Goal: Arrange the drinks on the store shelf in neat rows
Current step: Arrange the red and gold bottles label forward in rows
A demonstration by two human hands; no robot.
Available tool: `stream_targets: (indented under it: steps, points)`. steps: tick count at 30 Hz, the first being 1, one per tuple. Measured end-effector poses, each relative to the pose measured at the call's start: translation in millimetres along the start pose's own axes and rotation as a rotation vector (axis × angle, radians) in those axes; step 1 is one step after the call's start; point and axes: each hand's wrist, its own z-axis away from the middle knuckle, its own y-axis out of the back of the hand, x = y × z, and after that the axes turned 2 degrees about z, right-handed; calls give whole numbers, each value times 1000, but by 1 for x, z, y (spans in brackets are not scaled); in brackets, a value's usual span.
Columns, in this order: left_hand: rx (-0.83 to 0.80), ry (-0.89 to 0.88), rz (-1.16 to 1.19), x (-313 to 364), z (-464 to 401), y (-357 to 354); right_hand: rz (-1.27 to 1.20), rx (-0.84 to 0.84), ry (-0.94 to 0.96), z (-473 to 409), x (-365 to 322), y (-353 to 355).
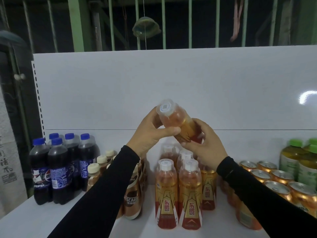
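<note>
— What's in that bottle they're holding?

— Amber drink, clear cap. The energy-drink bottle [178, 121] is tilted, cap toward us, raised above the standing energy-drink bottles [178, 191] on the white shelf [42, 219].

— And the arms?

— Both black sleeves reach forward and up. The left hand [151, 134] curls round the bottle's upper half, thumb underneath. The right hand [204, 143] grips the labelled lower half.

— Around them?

— Cola bottles [60, 167] and coffee bottles [132, 194] left of the left hand; orange cans [272, 184] and green-capped bottles [298, 162] right of the right hand.
</note>
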Motion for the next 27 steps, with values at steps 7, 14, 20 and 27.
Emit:
stream_targets:
  steps: [7, 14, 20, 27]
  points:
    - [182, 30, 73, 11, -9, 0, -81, -83, -7, 3, -16, -4]
    - [177, 135, 61, 31, -24, 20, -82, -135, -20, -2, -22, -8]
    - [139, 200, -76, 49, -44, 35, -113, -210, -61, -8, -13, -16]
    - [119, 248, -237, 44, -55, 38, 324, -374, -114, -25, 2, -2]
